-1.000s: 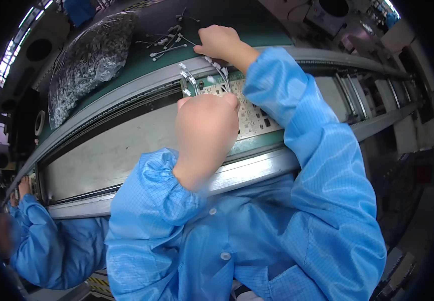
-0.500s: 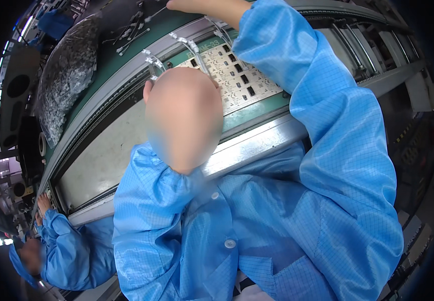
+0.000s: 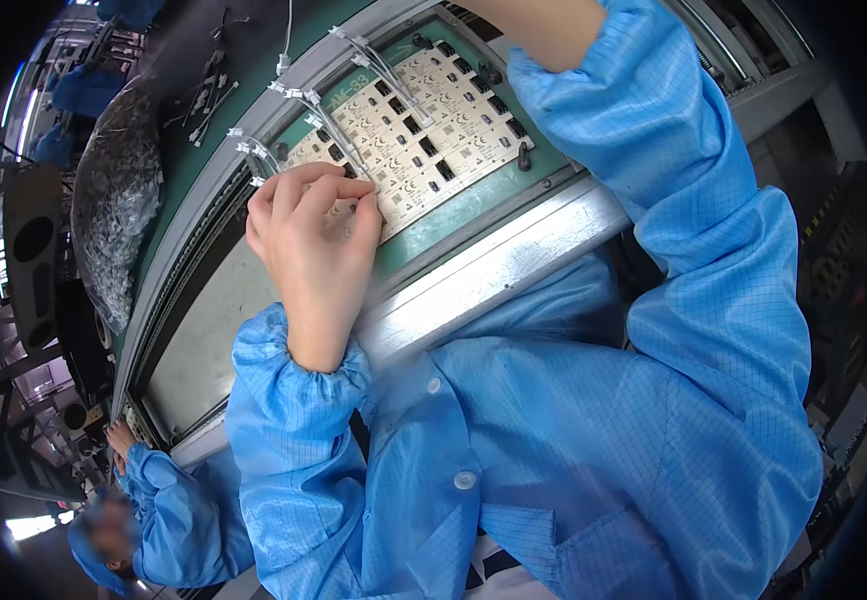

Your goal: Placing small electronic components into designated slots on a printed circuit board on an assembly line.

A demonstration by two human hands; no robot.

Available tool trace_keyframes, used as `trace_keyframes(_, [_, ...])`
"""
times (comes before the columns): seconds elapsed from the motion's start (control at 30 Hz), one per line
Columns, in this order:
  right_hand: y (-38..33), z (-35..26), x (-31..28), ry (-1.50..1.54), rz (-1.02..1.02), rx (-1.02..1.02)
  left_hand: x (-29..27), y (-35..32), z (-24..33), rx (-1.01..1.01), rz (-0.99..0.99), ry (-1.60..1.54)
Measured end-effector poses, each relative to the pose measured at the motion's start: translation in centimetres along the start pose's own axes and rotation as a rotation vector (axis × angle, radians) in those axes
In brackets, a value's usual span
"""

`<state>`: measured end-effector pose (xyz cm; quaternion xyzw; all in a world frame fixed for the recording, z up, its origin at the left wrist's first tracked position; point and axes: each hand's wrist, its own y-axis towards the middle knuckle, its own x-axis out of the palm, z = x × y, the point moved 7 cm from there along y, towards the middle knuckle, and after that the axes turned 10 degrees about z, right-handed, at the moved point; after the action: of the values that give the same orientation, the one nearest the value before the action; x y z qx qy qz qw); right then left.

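My left hand (image 3: 315, 222) is over the near-left part of a white circuit board panel (image 3: 453, 130) with rows of black connectors. Its fingers are curled, thumb and index fingertips pinched together at the panel; anything between them is hidden. Beside those fingertips ends a white cable (image 3: 331, 125) that runs back over the frame rail. Another white cable (image 3: 393, 75) lies across the panel farther right, and a third white cable (image 3: 253, 148) sits just beyond my left knuckles. Of my right arm only the forearm and blue sleeve show; the hand is past the top edge.
The panel lies on a green carrier (image 3: 443, 220) inside a metal-railed conveyor (image 3: 493, 275). A clear bag of small parts (image 3: 118, 215) stands at the left, loose dark and white cables (image 3: 211, 95) beyond the rail. Another person in blue (image 3: 188, 515) works at lower left.
The view has shifted, showing more of the panel. My left hand, blurred over before, is now plainly seen with pinched fingers at the panel. My right hand has passed out beyond the top edge.
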<state>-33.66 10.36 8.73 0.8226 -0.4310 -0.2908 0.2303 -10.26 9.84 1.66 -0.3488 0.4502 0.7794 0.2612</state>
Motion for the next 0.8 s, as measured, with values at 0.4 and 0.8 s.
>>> trace_keyframes(0.4, [-0.6, 1.3, -0.2, 0.246, -0.14, 0.206, 0.2, -0.1, -0.6, -0.039, -0.027, -0.06])
trace_keyframes(0.8, [-2.7, 0.4, -3.3, 0.274, -0.195, 0.281, -0.7, -0.9, 3.6, 0.338, -0.135, 0.205])
